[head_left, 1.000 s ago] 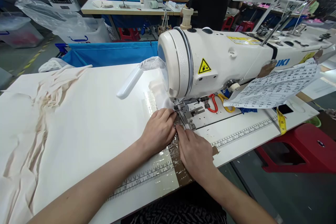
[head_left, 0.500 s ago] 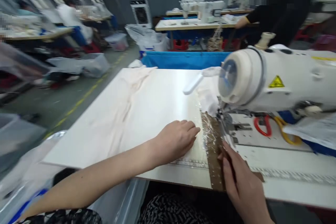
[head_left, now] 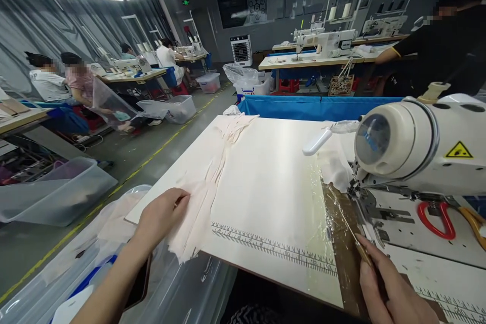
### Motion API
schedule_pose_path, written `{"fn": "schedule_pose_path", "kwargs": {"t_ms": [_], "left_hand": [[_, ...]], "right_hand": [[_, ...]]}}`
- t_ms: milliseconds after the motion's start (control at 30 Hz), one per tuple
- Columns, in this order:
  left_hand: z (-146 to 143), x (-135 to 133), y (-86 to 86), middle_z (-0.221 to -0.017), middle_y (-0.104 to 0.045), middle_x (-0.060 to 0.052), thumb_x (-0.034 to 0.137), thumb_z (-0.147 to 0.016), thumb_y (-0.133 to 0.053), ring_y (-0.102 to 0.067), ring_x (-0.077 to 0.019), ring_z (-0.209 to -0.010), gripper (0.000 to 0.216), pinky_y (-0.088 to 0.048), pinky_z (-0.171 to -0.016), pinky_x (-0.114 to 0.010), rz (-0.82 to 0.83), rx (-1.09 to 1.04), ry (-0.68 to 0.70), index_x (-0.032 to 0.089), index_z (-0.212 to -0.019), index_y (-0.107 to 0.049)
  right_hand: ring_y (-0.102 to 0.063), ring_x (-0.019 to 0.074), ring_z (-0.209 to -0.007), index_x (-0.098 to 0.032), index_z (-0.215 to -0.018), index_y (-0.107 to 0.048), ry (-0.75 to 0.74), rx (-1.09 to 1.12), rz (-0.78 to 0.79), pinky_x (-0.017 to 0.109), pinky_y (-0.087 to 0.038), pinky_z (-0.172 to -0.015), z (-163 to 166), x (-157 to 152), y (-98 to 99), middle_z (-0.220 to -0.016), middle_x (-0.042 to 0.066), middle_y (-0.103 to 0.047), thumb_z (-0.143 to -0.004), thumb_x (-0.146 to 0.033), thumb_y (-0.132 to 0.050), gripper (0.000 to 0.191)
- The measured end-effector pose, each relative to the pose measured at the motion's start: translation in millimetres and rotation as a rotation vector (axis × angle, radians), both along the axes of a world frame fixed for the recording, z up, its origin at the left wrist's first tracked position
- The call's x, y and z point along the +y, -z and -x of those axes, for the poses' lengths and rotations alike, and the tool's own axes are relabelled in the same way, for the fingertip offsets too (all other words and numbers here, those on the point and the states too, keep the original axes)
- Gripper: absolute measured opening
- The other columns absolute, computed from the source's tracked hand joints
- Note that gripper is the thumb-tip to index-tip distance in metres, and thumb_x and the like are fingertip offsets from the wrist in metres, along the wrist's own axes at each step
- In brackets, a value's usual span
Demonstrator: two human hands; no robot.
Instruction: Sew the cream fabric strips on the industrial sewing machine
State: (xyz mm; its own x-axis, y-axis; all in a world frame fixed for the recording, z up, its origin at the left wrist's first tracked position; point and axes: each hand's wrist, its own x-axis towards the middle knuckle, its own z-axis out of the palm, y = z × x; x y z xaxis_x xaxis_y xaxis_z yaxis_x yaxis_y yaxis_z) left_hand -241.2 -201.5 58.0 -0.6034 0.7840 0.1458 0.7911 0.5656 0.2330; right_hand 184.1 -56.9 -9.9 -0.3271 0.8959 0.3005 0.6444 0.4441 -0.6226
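Work area around a white sewing machine (head_left: pixel 402 136), which serves as landmark. Behind it runs a blue cloth trough (head_left: pixel 304 107); farther back sits a person in black (head_left: pixel 451 50). A white rounded bar (head_left: pixel 317 143) projects to its left over the bench (head_left: pixel 261 177), and a red loop handle (head_left: pixel 448 223) lies below its arm. Left of the machine, past the near bench edge, are clear plastic bins (head_left: pixel 182 286) and a dark phone (head_left: pixel 143 281), partly hidden by the forearm.

The pale pink fabric (head_left: pixel 207 200) lies well to the machine's left, bunched in a long strip whose near end overhangs the bench edge. The left hand (head_left: pixel 161 217) rests at this end, fingers curled; whether they pinch the cloth cannot be told. The right hand (head_left: pixel 391 283), just in front of the machine, grips a slender pointed tool (head_left: pixel 363 252).

Textures: fabric thin, matt, creased, ragged-edged; bench smooth and white, with a printed ruler scale (head_left: pixel 277 250); brown strip (head_left: pixel 343 235) beside the needle area glossy, wrinkled.
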Motion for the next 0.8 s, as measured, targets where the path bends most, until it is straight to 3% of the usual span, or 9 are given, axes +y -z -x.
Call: {"fn": "schedule_pose_path", "kwargs": {"t_ms": [100,167,233,333,400,467,600,700,800], "left_hand": [[-13.4,9.0,-8.5,-0.088,-0.071,-0.006,0.047,-0.088,-0.038,-0.065,-0.0241,-0.080,0.033,-0.050,-0.067,-0.034,-0.138,-0.035,0.035,0.022,-0.086,-0.060],[-31.3,20.7,-12.2,-0.084,-0.068,-0.004,0.046,-0.091,-0.039,-0.063,-0.0204,-0.076,0.031,-0.049,-0.065,-0.031,-0.209,-0.170,0.179,0.022,-0.089,-0.059],[-56.9,36.0,-12.7,-0.083,-0.067,-0.002,0.040,-0.095,-0.038,-0.062,-0.0174,-0.075,0.027,-0.049,-0.066,-0.028,-0.242,-0.304,0.390,0.022,-0.091,-0.058],[-106.9,60.3,-6.3,-0.084,-0.066,-0.002,0.029,-0.097,-0.037,-0.060,-0.0148,-0.074,0.021,-0.049,-0.067,-0.027,-0.208,-0.403,0.720,0.021,-0.091,-0.056],[-144.1,72.6,1.3,-0.086,-0.066,-0.003,0.023,-0.097,-0.037,-0.060,-0.0145,-0.076,0.019,-0.049,-0.069,-0.027,-0.135,-0.429,0.916,0.020,-0.090,-0.055],[-178.8,78.5,8.5,-0.085,-0.067,-0.003,0.019,-0.095,-0.042,-0.061,-0.0146,-0.077,0.015,-0.049,-0.072,-0.027,-0.046,-0.418,1.119,0.020,-0.088,-0.055],[-213.9,72.7,10.0,-0.086,-0.069,-0.003,0.020,-0.095,-0.051,-0.064,-0.0148,-0.080,0.009,-0.050,-0.074,-0.025,0.075,-0.439,1.458,0.019,-0.091,-0.059],[-196.9,68.3,1.3,-0.088,-0.070,-0.003,0.030,-0.098,-0.052,-0.065,-0.0138,-0.082,0.014,-0.052,-0.075,-0.024,0.003,-0.577,1.462,0.020,-0.099,-0.061],[-159.6,77.0,1.7,-0.093,-0.070,-0.004,0.024,-0.103,-0.033,-0.065,-0.0147,-0.085,0.028,-0.055,-0.075,-0.028,-0.205,-0.459,1.135,0.020,-0.104,-0.061]], "right_hand": [[-0.076,0.0283,-0.085,-0.028,-0.111,-0.068,0.038,0.225,0.218,0.029,-0.062,-0.057,9.3,-1.5,-10.5,-0.101,0.007,-0.078,-0.089,-0.047,-0.060,0.030],[-0.075,0.0259,-0.077,-0.026,-0.105,-0.067,-0.040,0.404,0.457,0.029,-0.061,-0.056,25.9,0.3,-23.7,-0.087,0.005,-0.077,-0.090,-0.049,-0.062,0.028],[-0.072,0.0231,-0.062,-0.023,-0.113,-0.063,-0.209,0.549,0.726,0.032,-0.059,-0.052,50.1,6.4,-37.2,-0.077,0.004,-0.073,-0.095,-0.051,-0.056,0.034],[-0.075,0.0233,-0.087,-0.022,-0.133,-0.051,-0.400,0.697,1.003,0.041,-0.062,-0.077,90.6,21.1,-48.2,-0.107,0.011,-0.073,-0.096,-0.045,-0.057,0.044],[-0.074,0.0199,-0.087,-0.022,-0.134,-0.051,-0.475,0.692,1.054,0.037,-0.059,-0.080,111.6,29.3,-47.9,-0.104,0.009,-0.073,-0.095,-0.041,-0.058,0.044],[-0.073,0.0169,-0.074,-0.020,-0.126,-0.057,-0.500,0.672,1.067,0.035,-0.059,-0.074,122.2,32.4,-44.4,-0.094,0.006,-0.073,-0.091,-0.039,-0.061,0.039],[-0.059,0.0109,-0.050,-0.017,-0.109,-0.063,-0.513,0.644,1.062,0.027,-0.050,-0.055,104.9,21.2,-40.3,-0.073,-0.002,-0.067,-0.086,-0.040,-0.067,0.033],[-0.060,0.0118,-0.055,-0.018,-0.105,-0.064,-0.476,0.650,1.046,0.027,-0.048,-0.059,64.7,4.3,-42.3,-0.071,-0.003,-0.064,-0.089,-0.043,-0.066,0.030],[-0.065,0.0151,-0.067,-0.020,-0.108,-0.064,-0.412,0.635,1.032,0.030,-0.048,-0.070,19.6,-14.8,-42.2,-0.076,-0.001,-0.067,-0.096,-0.046,-0.059,0.029]]}}
